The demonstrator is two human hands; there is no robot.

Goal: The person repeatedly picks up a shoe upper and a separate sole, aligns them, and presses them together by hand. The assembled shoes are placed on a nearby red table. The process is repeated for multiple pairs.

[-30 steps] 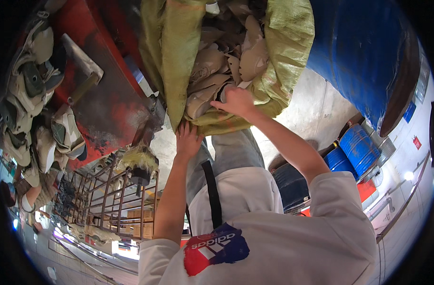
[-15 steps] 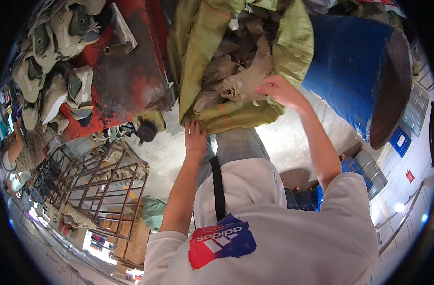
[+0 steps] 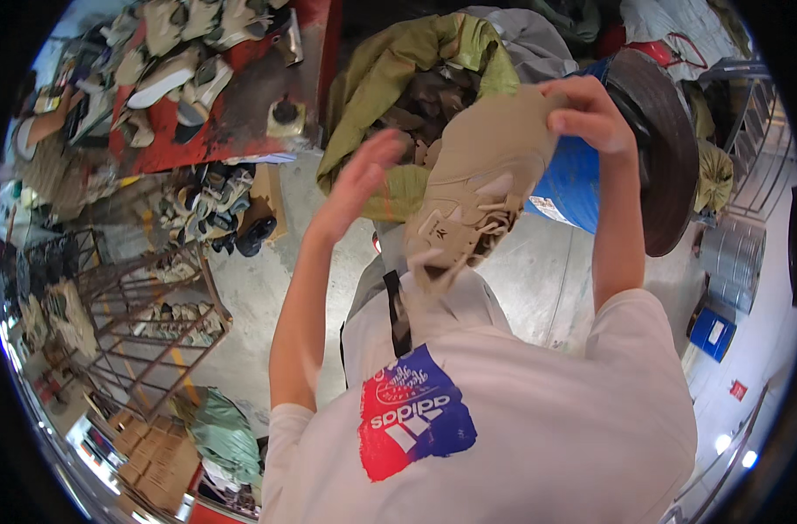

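A beige shoe upper (image 3: 490, 153) with loose laces hangs in front of me, its laced end pointing down toward my lap. My right hand (image 3: 590, 118) grips its upper right edge, with thumb and fingers closed on it. Apart from the upper, my left hand (image 3: 364, 183) is raised with its fingers stretched out and nothing in them; it is a little blurred. Behind both hands stands a yellow-green woven sack (image 3: 364, 100), its mouth spread, with more brownish uppers (image 3: 433, 96) inside. The shoe upper covers part of the sack's right side.
A stained red table (image 3: 233, 127) at the far left carries several shoes (image 3: 167, 79) and a small dark pot (image 3: 285, 111). A blue drum (image 3: 573, 183) stands right of the sack. Metal racks (image 3: 145, 323) stand lower left, near a person's arm (image 3: 49, 122) at the left rim.
My right hand has lifted a shoe upper out of the sack, up and to the right. My left hand has let go of the sack's rim and risen. The view has shifted.
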